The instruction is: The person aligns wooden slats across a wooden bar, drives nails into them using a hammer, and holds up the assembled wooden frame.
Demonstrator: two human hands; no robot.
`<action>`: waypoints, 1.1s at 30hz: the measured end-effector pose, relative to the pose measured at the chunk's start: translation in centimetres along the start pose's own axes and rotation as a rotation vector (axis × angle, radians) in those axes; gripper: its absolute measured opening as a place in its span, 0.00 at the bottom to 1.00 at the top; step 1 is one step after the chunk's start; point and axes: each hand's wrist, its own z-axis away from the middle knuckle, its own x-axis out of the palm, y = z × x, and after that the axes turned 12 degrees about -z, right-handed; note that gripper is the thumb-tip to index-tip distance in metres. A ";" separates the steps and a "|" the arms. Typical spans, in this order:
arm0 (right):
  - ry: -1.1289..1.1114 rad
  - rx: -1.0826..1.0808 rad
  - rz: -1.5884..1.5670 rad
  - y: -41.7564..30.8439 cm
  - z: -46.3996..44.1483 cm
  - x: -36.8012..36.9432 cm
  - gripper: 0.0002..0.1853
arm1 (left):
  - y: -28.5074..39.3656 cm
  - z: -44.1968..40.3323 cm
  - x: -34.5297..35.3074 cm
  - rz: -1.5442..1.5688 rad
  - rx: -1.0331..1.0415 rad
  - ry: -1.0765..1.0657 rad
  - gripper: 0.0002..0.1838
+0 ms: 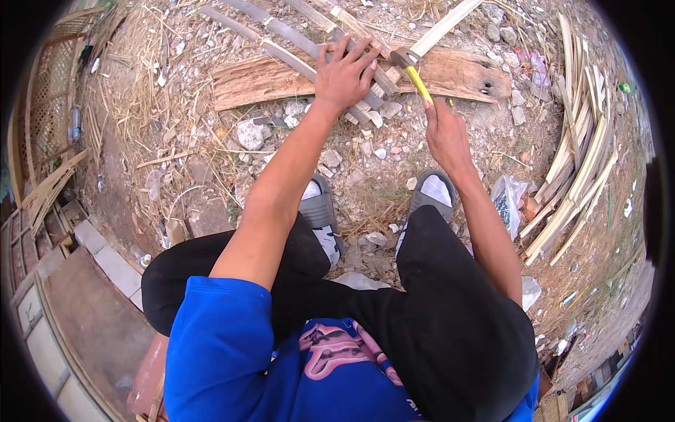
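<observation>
My right hand (448,133) is closed around the yellow handle of a hammer (420,86). The hammer's dark head is low over the end of a pale strip, close to the fingertips of my other hand; whether it touches the strip I cannot tell. With fingers spread, my left hand (344,79) presses down on crossed flat wooden strips (292,36), which look like split bamboo. Part of the strips is hidden under that hand. Beneath them a rough weathered plank (460,74) lies on the ground. Another pale strip (446,27) reaches away to the upper right.
A heap of long split strips (580,162) lies at the right, near a clear plastic bag (506,200). Stones (254,133) and dry straw cover the ground. Woven lattice panels (50,98) stand at the far left. My sandalled feet (322,214) are below the plank.
</observation>
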 end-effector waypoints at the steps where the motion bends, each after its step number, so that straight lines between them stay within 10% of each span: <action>1: 0.014 0.010 -0.045 -1.4 0.2 -0.3 0.16 | -0.1 -0.5 0.1 -0.006 0.002 0.004 0.20; 33: 0.058 0.205 -0.144 2.4 -0.2 -0.4 0.24 | 0.1 0.1 -0.5 -0.007 0.021 -0.065 0.23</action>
